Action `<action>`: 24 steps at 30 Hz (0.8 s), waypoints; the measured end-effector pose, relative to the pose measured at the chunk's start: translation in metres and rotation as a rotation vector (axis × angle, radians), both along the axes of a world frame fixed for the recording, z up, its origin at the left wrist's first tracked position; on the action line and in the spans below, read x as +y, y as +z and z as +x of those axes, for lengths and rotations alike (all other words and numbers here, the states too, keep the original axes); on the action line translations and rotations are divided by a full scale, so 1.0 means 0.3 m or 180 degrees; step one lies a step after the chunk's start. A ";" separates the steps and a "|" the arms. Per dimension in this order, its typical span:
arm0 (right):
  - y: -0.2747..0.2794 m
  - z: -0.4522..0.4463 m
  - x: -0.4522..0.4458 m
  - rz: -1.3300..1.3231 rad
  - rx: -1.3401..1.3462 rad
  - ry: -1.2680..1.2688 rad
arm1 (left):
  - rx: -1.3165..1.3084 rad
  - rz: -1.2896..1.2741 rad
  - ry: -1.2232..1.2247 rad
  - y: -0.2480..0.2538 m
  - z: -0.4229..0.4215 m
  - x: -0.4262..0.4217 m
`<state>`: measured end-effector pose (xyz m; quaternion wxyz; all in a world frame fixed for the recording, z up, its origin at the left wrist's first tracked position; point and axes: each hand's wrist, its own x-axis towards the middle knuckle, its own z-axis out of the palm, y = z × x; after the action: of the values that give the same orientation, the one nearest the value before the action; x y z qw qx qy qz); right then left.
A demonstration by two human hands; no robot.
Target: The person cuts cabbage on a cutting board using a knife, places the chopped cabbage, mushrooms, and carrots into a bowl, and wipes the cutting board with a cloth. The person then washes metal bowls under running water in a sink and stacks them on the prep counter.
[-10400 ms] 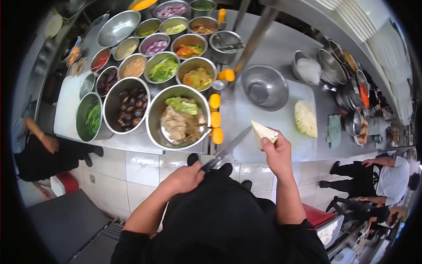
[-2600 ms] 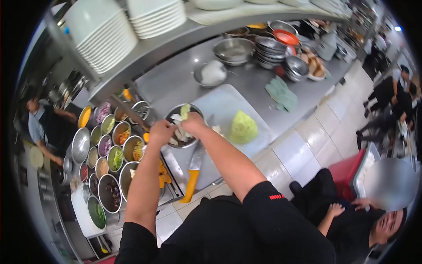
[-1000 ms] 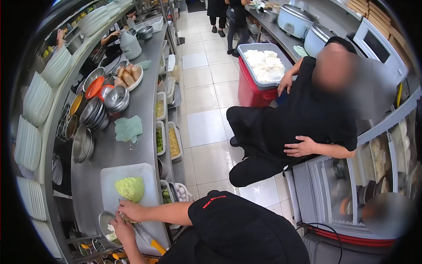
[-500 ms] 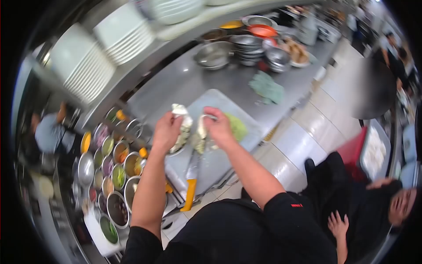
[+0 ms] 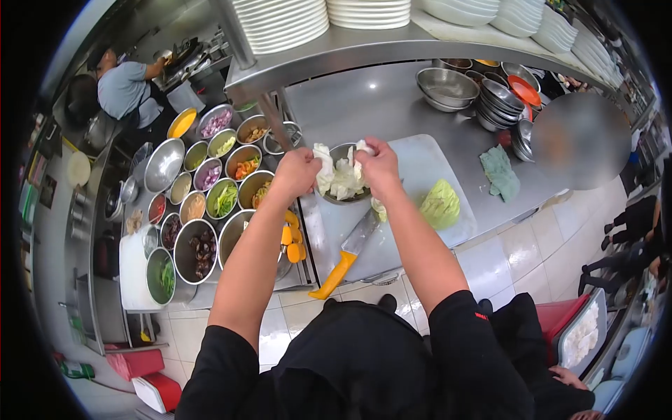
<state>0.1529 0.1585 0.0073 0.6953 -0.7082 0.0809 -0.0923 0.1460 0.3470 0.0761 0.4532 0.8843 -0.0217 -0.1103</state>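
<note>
A metal bowl [image 5: 348, 201] stands at the left of the white cutting board [image 5: 430, 157], with torn pale cabbage pieces [image 5: 343, 180] in it. Over its left rim, my left hand [image 5: 297, 172] is closed on a whitish cabbage leaf [image 5: 323, 166]. My right hand [image 5: 379, 168], above the right rim, pinches another pale cabbage piece [image 5: 360, 151]. A knife [image 5: 362, 231] with a yellow handle lies on the board below the bowl, its handle past the board's near edge. A green cabbage chunk [image 5: 442, 204] rests on the board to the right.
Several metal tubs of cut vegetables [image 5: 224, 199] stand at the left. A green cloth [image 5: 500, 175] and stacked metal bowls [image 5: 498, 105] lie on the steel counter [image 5: 336, 105]. A shelf [image 5: 392, 38] with plates hangs above. One person [image 5: 126, 87] is at the far left; others are at right.
My view has swung left, bringing more tubs into sight. Both hands still hold cabbage, now over the bowl; the right one has come from above the board.
</note>
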 end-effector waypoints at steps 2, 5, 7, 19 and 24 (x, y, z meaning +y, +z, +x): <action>0.027 0.009 -0.020 -0.1072 -0.0067 0.0226 | 0.0278 0.0169 -0.0042 -0.002 0.011 -0.018; 0.054 -0.011 -0.070 -0.1827 -0.0225 0.0096 | -0.0348 0.0910 -0.0144 -0.050 -0.007 -0.003; 0.099 -0.059 -0.135 -0.1947 -0.0131 0.0089 | -0.0482 0.1257 -0.0461 0.006 -0.071 -0.012; -0.192 -0.253 -0.125 -0.3358 0.0568 0.0252 | -0.0490 0.1253 -0.0462 -0.255 -0.192 -0.114; -0.156 -0.235 -0.195 -0.2778 0.0327 -0.0049 | -0.0371 0.0218 0.0202 -0.342 -0.218 -0.098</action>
<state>0.0823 0.1000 -0.0393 0.3253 -0.9386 0.0741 -0.0877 0.0806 0.3175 -0.0264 0.4238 0.9045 -0.0163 -0.0448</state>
